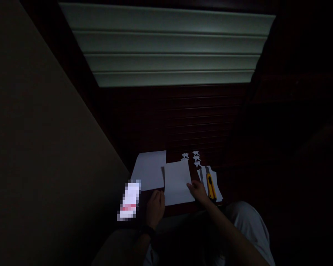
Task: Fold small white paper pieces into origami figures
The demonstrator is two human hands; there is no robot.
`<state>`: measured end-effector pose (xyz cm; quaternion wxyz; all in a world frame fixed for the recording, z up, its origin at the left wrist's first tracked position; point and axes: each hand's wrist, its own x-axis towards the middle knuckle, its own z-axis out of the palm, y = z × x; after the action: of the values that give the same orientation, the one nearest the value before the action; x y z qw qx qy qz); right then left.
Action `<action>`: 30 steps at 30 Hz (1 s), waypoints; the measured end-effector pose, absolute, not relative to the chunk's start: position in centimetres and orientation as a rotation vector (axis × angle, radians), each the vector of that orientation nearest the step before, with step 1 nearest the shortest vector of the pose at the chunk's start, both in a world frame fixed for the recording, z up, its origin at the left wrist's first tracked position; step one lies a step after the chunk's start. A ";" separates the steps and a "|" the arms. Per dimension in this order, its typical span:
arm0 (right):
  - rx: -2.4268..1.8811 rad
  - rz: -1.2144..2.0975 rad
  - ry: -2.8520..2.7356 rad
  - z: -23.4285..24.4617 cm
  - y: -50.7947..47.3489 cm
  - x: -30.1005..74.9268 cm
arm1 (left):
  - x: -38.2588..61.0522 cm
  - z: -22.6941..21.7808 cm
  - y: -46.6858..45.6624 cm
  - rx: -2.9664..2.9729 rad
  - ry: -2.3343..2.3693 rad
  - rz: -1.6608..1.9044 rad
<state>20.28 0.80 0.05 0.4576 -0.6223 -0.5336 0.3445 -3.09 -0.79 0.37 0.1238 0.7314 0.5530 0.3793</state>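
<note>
A white sheet of paper (178, 181) lies in front of me on a small dark table, its left edge seeming slightly raised. At that sheet's lower left edge, my left hand (155, 207) is closed with curled fingers; whether they grip the paper is hidden. My right hand (198, 191) pinches the sheet's right edge, thumb on top. Another white sheet (150, 170) lies to the left, behind my left hand. Right of my right hand, a yellow utility knife (210, 186) and a slim pen-like tool (201, 174) rest on more white paper (215, 183).
Small white paper cutouts (196, 159) lie in rows along the far side of the table. A lit phone-like screen (129, 201), pixelated, is at the left. Behind the table stands a dark slatted panel (202, 118); a pale wall (44, 147) rises on the left. The room is dim.
</note>
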 end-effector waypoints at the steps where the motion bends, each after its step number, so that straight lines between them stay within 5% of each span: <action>1: -1.526 0.860 -1.318 0.1 0.9 20.3 | -3.1 0.5 -0.9 2.132 1.597 1.097; 30: -1.276 1.264 -1.147 0.6 0.8 20.1 | -4.1 1.4 1.7 1.714 1.441 0.857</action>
<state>20.06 0.79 0.60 0.4842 -0.5238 -0.4709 0.5190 -4.11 1.66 1.44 0.3633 0.6660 0.5600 0.3328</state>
